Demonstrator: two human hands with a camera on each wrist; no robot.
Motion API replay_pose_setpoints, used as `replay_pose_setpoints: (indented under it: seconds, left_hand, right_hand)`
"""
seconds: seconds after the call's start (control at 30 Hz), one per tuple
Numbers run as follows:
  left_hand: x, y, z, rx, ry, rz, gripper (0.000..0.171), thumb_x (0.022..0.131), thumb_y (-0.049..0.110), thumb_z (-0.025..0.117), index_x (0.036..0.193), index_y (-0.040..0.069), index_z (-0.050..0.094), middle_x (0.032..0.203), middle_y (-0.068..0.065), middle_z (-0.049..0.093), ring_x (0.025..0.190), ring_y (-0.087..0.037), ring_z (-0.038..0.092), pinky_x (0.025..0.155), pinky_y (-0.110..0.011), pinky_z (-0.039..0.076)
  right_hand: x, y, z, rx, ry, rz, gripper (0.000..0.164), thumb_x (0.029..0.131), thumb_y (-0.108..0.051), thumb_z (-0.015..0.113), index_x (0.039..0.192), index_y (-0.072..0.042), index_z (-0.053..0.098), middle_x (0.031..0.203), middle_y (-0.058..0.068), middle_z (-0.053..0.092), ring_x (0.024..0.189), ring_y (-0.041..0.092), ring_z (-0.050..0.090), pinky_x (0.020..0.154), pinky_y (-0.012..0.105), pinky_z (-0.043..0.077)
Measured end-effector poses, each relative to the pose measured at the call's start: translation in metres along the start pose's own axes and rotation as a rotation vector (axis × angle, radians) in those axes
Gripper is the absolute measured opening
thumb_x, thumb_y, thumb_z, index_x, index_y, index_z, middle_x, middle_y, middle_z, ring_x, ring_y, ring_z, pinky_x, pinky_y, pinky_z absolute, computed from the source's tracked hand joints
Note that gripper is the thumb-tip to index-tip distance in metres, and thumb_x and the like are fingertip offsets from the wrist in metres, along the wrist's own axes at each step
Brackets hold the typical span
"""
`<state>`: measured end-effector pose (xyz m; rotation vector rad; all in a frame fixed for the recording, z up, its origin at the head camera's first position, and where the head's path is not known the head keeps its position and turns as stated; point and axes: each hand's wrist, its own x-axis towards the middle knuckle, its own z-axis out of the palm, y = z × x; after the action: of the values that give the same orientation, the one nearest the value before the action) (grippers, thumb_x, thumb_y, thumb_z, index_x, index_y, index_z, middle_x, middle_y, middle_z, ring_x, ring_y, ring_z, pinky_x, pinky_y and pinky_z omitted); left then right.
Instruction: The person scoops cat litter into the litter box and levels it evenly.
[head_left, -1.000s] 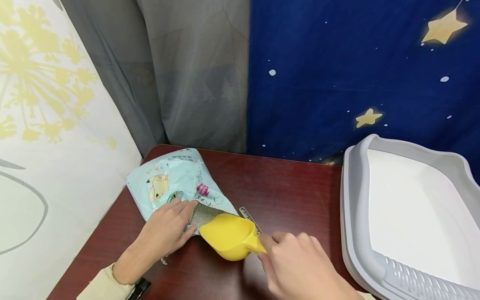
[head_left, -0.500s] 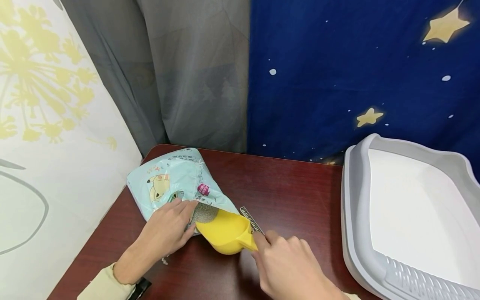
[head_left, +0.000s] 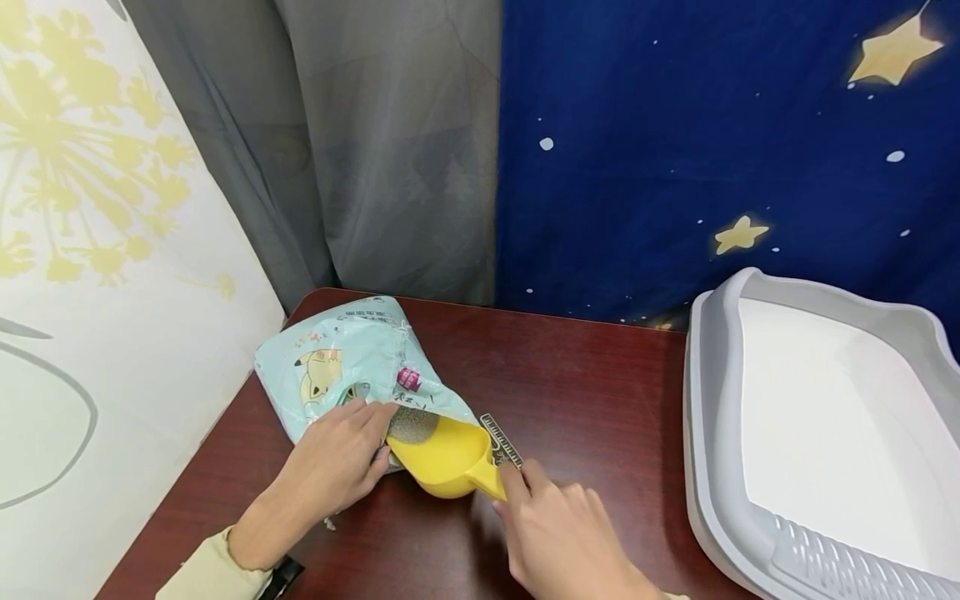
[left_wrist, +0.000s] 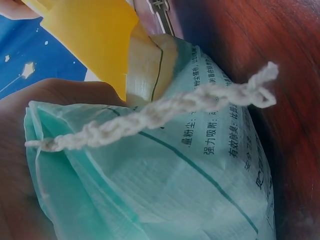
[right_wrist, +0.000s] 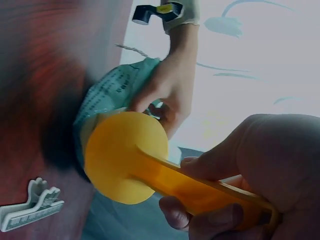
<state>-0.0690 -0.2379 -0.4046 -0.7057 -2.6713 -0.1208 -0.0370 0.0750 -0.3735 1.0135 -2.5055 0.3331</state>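
A light blue plastic litter bag [head_left: 360, 342] with a cartoon print lies on the table, its mouth facing me. Grey granules [head_left: 412, 423] show inside. My left hand [head_left: 330, 462] grips the bag's edge at the mouth; in the left wrist view a white braided cord [left_wrist: 150, 117] hangs from the bag [left_wrist: 170, 185]. With curled fingers my right hand [head_left: 558, 533] holds the handle of a yellow scoop [head_left: 442, 462]. The scoop's front lip is inside the bag's mouth, against the granules. In the right wrist view the scoop's round back [right_wrist: 125, 155] hides the mouth.
A hinged clip [head_left: 501, 439] lies on the dark red table [head_left: 577, 375], just right of the bag. At the right stands a large grey litter box [head_left: 716, 417] with a white inside. Curtains [head_left: 405, 167] hang behind, and a patterned white wall [head_left: 150, 350] borders the left.
My right hand has moved left and slightly up, pushing the scoop from the bag's edge into its mouth. The left hand and the bag have hardly moved.
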Motion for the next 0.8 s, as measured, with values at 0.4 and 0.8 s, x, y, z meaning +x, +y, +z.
replay_pose_setpoints:
  seconds: [0.4,0.8]
  left_hand:
    - [0.001,0.0,0.002,-0.005,0.009,0.008,0.043,0.083,0.008,0.08,0.124,-0.003,0.073,0.109,-0.011,0.076,0.091,-0.027,0.064,0.082,-0.042,0.059]
    - [0.0,0.001,0.001,0.005,-0.002,0.002,0.045,0.084,0.01,0.083,0.124,-0.004,0.073,0.11,-0.013,0.077,0.094,-0.028,0.066,0.084,-0.044,0.06]
  right_hand:
    - [0.004,0.013,0.008,0.355,-0.261,0.142,0.012,0.098,-0.019,0.08,0.1,-0.015,0.069,0.091,-0.009,0.06,0.067,0.007,0.055,0.055,0.033,0.046]
    - [0.007,0.025,0.024,1.052,-0.563,0.437,0.025,0.104,-0.024,0.074,0.126,-0.013,0.07,0.061,-0.004,0.057,0.044,0.007,0.052,0.039,0.028,0.047]
